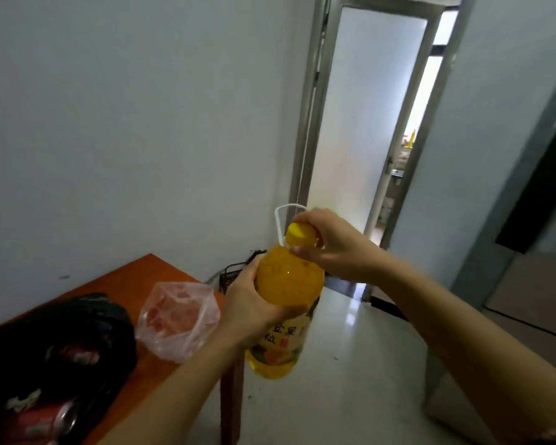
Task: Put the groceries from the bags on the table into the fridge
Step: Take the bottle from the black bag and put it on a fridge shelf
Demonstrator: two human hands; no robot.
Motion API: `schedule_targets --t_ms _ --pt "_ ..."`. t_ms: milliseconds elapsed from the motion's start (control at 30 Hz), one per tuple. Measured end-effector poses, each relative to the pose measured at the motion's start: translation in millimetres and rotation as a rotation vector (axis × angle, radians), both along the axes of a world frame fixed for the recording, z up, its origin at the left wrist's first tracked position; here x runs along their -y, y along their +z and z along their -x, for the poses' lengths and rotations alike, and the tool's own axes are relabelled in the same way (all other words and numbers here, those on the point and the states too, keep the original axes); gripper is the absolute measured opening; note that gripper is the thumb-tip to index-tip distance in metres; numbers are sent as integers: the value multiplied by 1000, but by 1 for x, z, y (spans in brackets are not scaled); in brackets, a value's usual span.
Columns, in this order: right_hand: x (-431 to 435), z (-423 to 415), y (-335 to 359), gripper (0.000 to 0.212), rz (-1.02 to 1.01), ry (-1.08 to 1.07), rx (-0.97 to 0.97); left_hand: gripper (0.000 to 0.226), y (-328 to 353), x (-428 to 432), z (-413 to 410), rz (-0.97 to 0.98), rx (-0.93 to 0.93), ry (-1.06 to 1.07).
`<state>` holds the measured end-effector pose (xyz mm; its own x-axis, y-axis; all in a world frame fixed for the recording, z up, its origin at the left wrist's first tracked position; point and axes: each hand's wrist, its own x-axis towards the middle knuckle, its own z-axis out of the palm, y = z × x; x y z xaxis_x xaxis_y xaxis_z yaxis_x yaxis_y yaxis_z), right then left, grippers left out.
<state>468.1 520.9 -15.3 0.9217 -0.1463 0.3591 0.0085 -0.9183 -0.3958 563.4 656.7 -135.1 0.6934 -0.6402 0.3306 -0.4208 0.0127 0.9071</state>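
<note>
A large bottle of orange juice (289, 281) with a yellow cap and a white carry handle hangs in the air past the table's right edge. My left hand (254, 306) grips its body from the left. My right hand (331, 245) grips the neck just under the cap. On the orange-brown table (161, 271) a black bag (77, 342) holds red cans, and a clear plastic bag (178, 319) with reddish contents lies beside it.
A white wall stands behind the table. A dark wire basket (235, 277) sits on the floor in the corner. A doorway (398, 149) with a frosted sliding door opens straight ahead over a glossy light floor (350, 364). A grey door frame is at the right.
</note>
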Motion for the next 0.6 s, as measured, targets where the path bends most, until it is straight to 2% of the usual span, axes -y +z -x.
schedule_targets --t_ms 100,233,400,600 --pt "52 77 -4 42 -24 -132 -41 99 -6 66 61 -33 -18 -159" --pt "113 169 -5 41 34 -320 -54 91 -7 152 134 -48 -18 -348" --pt "187 269 -3 39 5 -520 -34 104 -6 262 213 -66 28 -534" --pt "281 348 3 36 18 -734 -7 81 0 388 288 4 58 -735"
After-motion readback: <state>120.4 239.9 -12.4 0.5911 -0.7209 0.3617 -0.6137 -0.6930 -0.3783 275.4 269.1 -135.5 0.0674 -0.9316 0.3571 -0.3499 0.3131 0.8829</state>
